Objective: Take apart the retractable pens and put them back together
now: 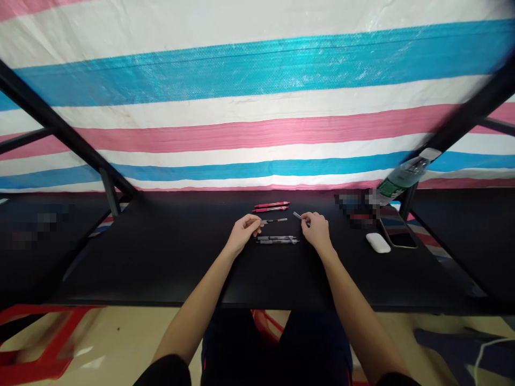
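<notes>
My left hand (246, 229) pinches the left end of a grey and black pen (276, 220) low over the black table (169, 257). Facing it on the right, my right hand (316, 228) has its fingers closed on a small pale piece (296, 215), perhaps a pen cap, which points up and left. Two red pens (271, 207) lie side by side just beyond the held pen. Nearer to me, two grey and black pens (277, 240) rest together between my hands.
At the right stand a water bottle (402, 177), a phone (398, 229) and a white earbud case (378, 243). Black frame bars (64, 128) slant along both sides. A striped sheet (257, 128) hangs behind the table. Red stools are below.
</notes>
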### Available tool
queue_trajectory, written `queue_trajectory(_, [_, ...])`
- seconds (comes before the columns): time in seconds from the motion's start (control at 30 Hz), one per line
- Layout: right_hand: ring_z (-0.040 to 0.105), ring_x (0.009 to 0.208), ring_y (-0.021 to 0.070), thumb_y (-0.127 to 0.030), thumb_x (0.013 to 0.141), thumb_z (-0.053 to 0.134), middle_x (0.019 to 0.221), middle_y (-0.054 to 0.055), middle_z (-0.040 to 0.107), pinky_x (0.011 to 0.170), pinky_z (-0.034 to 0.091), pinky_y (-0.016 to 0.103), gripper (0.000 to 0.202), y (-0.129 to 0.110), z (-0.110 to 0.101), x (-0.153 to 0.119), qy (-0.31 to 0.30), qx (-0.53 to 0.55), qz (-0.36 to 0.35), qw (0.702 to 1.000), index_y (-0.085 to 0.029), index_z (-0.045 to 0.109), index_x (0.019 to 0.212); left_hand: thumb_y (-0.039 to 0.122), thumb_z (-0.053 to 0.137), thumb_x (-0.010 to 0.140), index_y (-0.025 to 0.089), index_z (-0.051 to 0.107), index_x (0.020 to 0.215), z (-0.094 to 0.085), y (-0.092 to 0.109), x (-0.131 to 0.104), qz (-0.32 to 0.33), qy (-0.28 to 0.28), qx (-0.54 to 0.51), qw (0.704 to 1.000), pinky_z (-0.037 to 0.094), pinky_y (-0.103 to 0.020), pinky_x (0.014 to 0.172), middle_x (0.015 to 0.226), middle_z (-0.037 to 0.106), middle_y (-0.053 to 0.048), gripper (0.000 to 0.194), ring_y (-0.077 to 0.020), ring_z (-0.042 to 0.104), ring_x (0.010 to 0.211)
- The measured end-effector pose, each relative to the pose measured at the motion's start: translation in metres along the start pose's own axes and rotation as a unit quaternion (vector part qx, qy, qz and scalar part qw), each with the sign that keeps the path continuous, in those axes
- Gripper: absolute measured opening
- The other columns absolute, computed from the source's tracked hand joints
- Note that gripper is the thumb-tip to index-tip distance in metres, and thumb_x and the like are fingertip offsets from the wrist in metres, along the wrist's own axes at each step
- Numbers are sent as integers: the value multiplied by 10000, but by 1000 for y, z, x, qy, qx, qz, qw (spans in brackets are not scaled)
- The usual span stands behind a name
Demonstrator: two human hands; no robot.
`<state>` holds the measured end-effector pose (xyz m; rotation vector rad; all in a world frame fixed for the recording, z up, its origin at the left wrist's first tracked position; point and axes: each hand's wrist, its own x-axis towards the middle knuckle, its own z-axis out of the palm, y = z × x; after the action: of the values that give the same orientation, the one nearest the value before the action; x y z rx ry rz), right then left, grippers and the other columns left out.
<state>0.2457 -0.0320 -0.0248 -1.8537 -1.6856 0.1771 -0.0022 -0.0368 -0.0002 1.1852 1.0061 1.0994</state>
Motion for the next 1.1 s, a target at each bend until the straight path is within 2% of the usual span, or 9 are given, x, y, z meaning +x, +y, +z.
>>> queue_trajectory(0.07, [546,757,210,-229,811,487,790,66,603,711,396,329,198,-4,-3,2,-7,118,4,993,-180,676,841,399,704,756,157,624,880,-2,-2,1,6,1,7,1000,399,-243,568,670,621,-9,283,-111,537,592])
queue_trajectory(0.17, [536,655,186,-361,850,497,674,22,568,656,404,316,265,-11,-8,3,-42,301,30,952,-184,693,875,390,704,751,161,623,890,-3,-3,2,5,13,5,1000,403,-246,576,641,604,2,280,-106,522,570])
queue_trajectory(0.27, [489,576,155,-449,808,604,579,-24,497,613,396,306,285,-20,-13,2,-93,455,60,884,-194,689,905,417,717,731,158,620,869,-3,-2,3,5,39,-26,999,399,-246,560,690,621,-14,309,-108,535,584])
queue_trajectory(0.4, [455,555,126,-443,718,737,572,-45,447,568,414,294,271,-25,-15,1,-145,621,104,764,-207,648,818,467,708,736,150,606,809,-1,1,4,4,64,-65,996,388,-244,541,683,613,-19,341,-101,523,572])
queue_trajectory(0.5, [456,566,122,-417,699,765,585,-42,445,547,421,285,264,-23,-15,2,-152,664,123,721,-207,645,803,480,701,746,152,591,774,-2,2,4,7,73,-81,994,371,-239,526,597,564,9,347,-87,483,527])
queue_trajectory(0.6, [510,622,134,-412,710,754,635,-17,511,576,451,286,263,-19,-15,3,-148,671,134,714,-205,668,847,479,709,742,152,588,780,-2,3,3,9,73,-90,993,369,-236,524,585,555,17,350,-82,476,518])
queue_trajectory(0.73, [558,668,158,-440,759,693,667,7,562,618,481,305,281,-17,-14,3,-161,651,124,732,-203,682,910,471,719,733,154,582,794,-1,3,3,12,75,-88,993,386,-239,538,625,578,8,351,-87,497,541])
queue_trajectory(0.93, [552,665,166,-432,799,645,681,31,587,622,470,310,293,-19,-15,1,-187,636,114,740,-180,702,937,455,726,731,155,587,816,-2,-1,4,18,74,-73,994,398,-237,540,653,594,0,342,-91,510,557])
queue_trajectory(1.1, [531,634,163,-441,796,639,664,26,572,599,460,313,284,-17,-15,2,-165,627,110,753,-191,703,916,472,718,731,161,582,810,-2,0,4,18,83,-68,994,405,-239,537,661,598,-3,348,-91,508,551])
